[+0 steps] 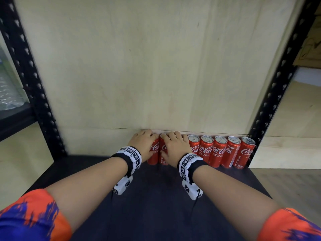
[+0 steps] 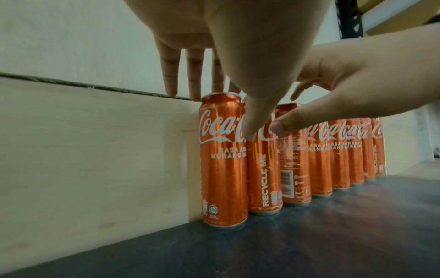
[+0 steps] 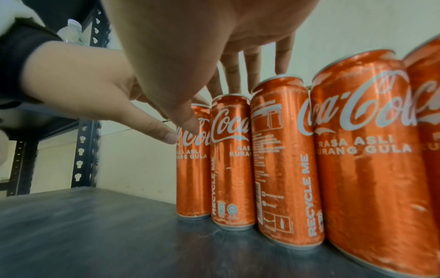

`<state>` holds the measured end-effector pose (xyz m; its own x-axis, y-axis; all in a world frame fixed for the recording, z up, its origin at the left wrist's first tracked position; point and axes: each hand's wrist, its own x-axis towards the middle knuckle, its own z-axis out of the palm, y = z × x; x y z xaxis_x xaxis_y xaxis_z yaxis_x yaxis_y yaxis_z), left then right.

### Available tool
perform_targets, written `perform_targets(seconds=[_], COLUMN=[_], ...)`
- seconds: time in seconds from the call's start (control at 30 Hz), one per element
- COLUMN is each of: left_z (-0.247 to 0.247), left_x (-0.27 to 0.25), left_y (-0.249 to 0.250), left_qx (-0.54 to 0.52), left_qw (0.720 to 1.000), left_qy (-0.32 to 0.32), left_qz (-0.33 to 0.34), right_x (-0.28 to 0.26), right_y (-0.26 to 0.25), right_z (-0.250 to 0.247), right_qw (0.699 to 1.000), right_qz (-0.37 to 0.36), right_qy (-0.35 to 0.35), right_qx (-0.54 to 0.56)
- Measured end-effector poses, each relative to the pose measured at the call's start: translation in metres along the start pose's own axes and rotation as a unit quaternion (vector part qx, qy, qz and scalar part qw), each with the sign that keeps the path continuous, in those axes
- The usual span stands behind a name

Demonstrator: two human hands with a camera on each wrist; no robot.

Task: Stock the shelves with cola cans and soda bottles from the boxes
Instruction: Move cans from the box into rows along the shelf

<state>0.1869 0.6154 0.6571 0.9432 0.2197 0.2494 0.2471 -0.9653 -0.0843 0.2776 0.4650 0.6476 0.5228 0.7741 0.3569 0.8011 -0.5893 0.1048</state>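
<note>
Cans (image 1: 220, 150) line the shelf's (image 1: 156, 197) back right; both hands (image 1: 144, 143), fingers loosely extended, rest on the leftmost two, leaving space at left.

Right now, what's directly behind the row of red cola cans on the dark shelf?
A pale wooden back panel stands right behind the red cola cans. Both hands, left hand and right hand, cover the leftmost cans, hiding any gap.
</note>
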Motion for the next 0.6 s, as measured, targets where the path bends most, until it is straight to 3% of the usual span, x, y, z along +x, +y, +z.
perform_targets(seconds=[0.27, 0.6], left_z=[-0.039, -0.083], left_x=[-0.030, -0.141], left_y=[-0.015, -0.058], left_qx=[-0.039, -0.164], left_qw=[0.999, 0.977], left_qy=[-0.013, -0.083], left_qz=[-0.018, -0.105], right_x=[-0.017, -0.080], right_y=[-0.002, -0.052], right_z=[-0.033, -0.092], right_qw=[0.996, 0.982], right_qz=[0.005, 0.045], right_qy=[-0.054, -0.086], right_qx=[0.072, 0.162])
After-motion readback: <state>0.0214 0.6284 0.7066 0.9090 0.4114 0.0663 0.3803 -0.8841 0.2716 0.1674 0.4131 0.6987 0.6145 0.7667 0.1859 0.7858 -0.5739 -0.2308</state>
